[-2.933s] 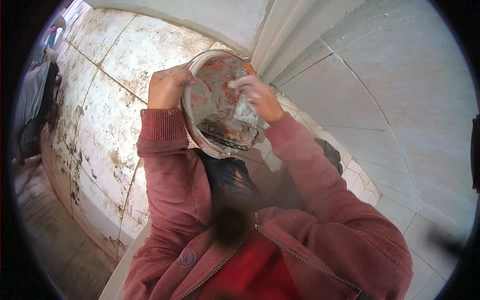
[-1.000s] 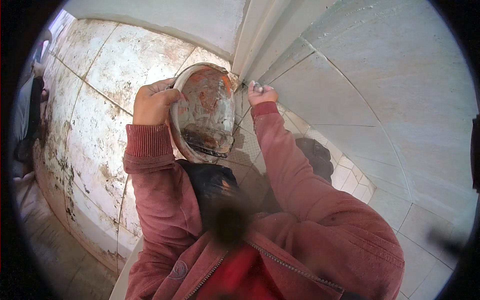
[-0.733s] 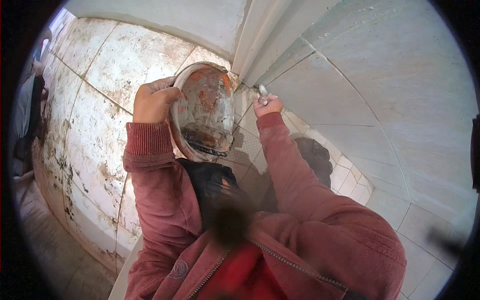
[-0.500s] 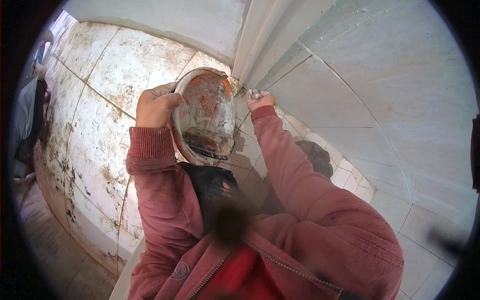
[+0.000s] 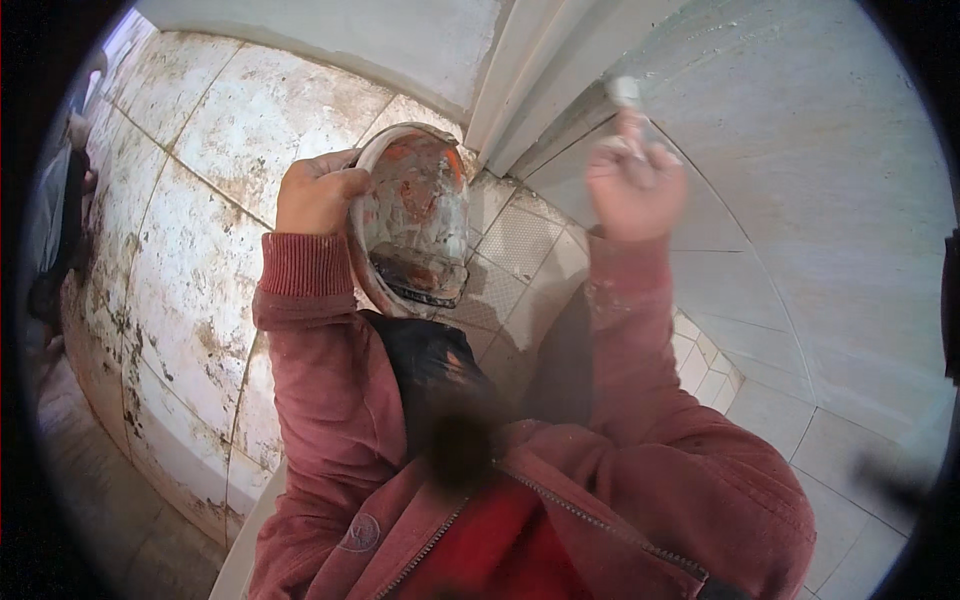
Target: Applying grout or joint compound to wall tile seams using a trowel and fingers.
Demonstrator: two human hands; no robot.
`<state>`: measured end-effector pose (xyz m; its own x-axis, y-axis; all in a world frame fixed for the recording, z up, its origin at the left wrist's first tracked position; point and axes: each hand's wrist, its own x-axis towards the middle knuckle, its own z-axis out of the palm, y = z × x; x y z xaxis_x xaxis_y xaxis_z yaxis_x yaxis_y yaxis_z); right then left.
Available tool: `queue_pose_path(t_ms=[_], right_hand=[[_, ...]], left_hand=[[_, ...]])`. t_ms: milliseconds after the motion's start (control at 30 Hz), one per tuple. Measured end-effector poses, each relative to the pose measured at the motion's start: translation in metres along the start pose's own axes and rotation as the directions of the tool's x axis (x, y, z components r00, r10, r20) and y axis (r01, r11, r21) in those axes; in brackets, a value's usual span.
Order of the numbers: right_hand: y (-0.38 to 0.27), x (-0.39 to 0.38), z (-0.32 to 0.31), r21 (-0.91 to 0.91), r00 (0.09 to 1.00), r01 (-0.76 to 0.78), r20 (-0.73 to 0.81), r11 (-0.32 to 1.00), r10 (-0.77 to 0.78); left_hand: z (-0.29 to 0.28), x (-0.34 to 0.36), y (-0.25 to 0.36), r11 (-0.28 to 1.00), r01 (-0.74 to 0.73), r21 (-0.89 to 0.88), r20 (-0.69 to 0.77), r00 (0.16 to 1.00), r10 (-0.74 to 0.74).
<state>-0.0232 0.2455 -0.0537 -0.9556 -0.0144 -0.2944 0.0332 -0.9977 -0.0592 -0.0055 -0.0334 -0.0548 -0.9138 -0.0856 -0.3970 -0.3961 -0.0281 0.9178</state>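
My left hand is closed on the rim of a shallow, bowl-like container, thumb at its edge. The container is tilted, its inside smeared with whitish and orange residue. Low inside it lies a dark, flat, rectangular piece. My right hand is raised in front of the pale tiled wall, blurred by motion. One finger seems stretched out, with a white blob at its tip near a tile joint; the other fingers look curled. Whether the blob is paste or a small held thing, I cannot tell.
Large floor tiles on the left are stained with dirt and white smears. A pale door frame stands at the far middle, beside the tiled wall. Part of another person shows at the left edge.
My right hand has moved up and right from low beside the door frame to higher along the tiled wall. My left hand and the container have shifted only slightly.
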Motion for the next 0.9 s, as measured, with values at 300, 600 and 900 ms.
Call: queue_pose_path(t_ms=[300,600,900], right_hand=[[0.043,-0.035,-0.075,-0.989,0.977,0.103,0.120,0.102,0.176],[0.055,-0.050,-0.105,-0.612,0.835,0.549,0.435,-0.569,0.337],[0.036,-0.057,-0.073,-0.659,0.752,0.658,0.546,-0.365,0.369]], left_hand=[[-0.001,-0.002,0.004,0.993,-0.066,0.097,0.026,0.998,0.064],[-0.012,0.002,-0.006,0.990,-0.139,0.037,-0.018,0.990,0.139],[-0.006,0.003,-0.009,0.990,-0.100,-0.103,-0.022,0.995,0.098]])
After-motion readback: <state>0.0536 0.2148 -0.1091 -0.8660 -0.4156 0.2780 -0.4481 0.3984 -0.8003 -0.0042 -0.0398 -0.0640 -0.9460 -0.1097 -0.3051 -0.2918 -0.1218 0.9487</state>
